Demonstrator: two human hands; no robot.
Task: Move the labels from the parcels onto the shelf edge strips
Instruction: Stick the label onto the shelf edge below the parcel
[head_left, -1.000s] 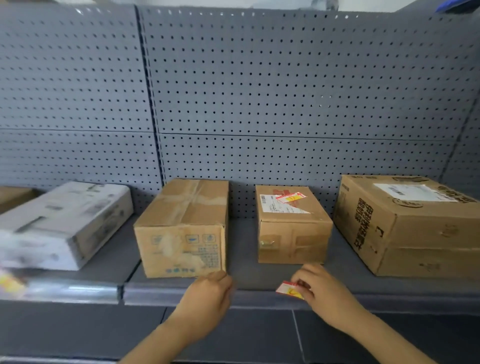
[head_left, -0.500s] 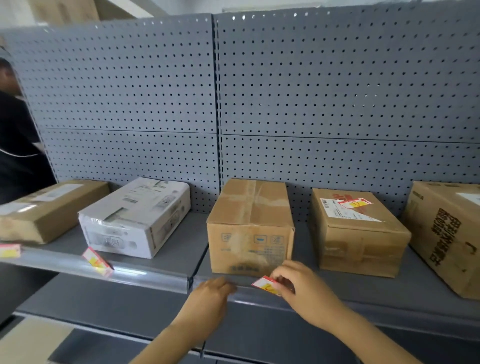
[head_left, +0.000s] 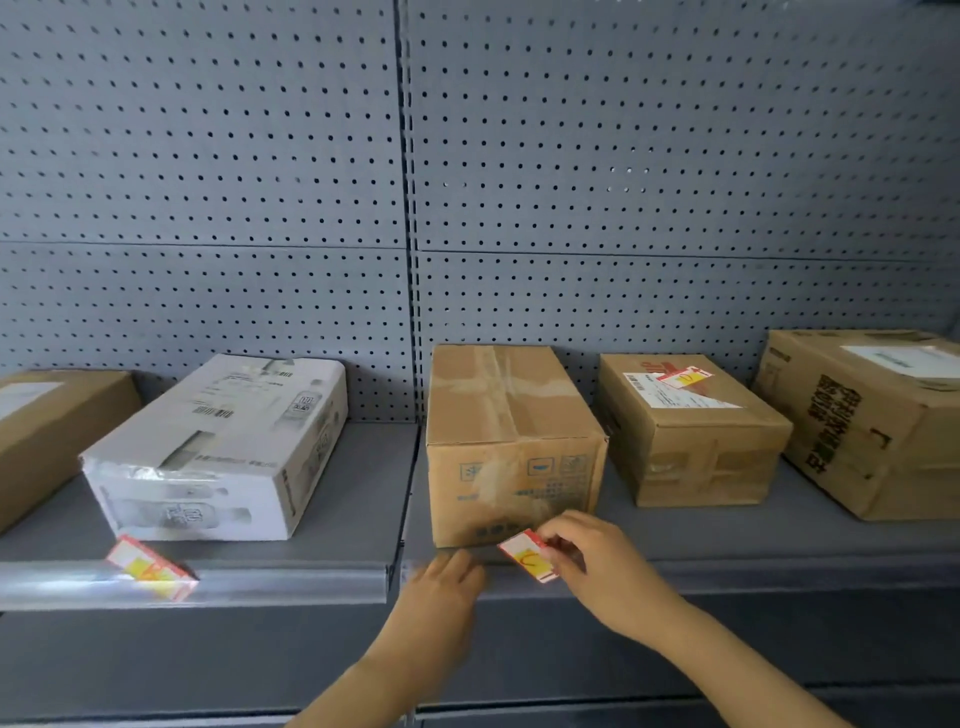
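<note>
Right hand (head_left: 597, 564) pinches label (head_left: 529, 555) at lower centre of frame — label juts left of the fingers, just above edge strip (head_left: 727, 574). Left hand (head_left: 441, 587) rests on strip, fingers relaxed.

This looks like a shop aisle or parcel pick-up point fitted with retail racking: grey perforated metal back panels (head_left: 623, 156) rise behind a grey steel shelf (head_left: 363, 493) whose front edge carries a clear plastic ticket strip (head_left: 270, 584). Sealed cardboard parcels (head_left: 509, 441) and a white printed box (head_left: 218, 447) stand in a row, a smaller carton (head_left: 696, 447) bears a shipping label (head_left: 675, 395), and a red-and-yellow tag (head_left: 150, 569) leans at the strip
</note>
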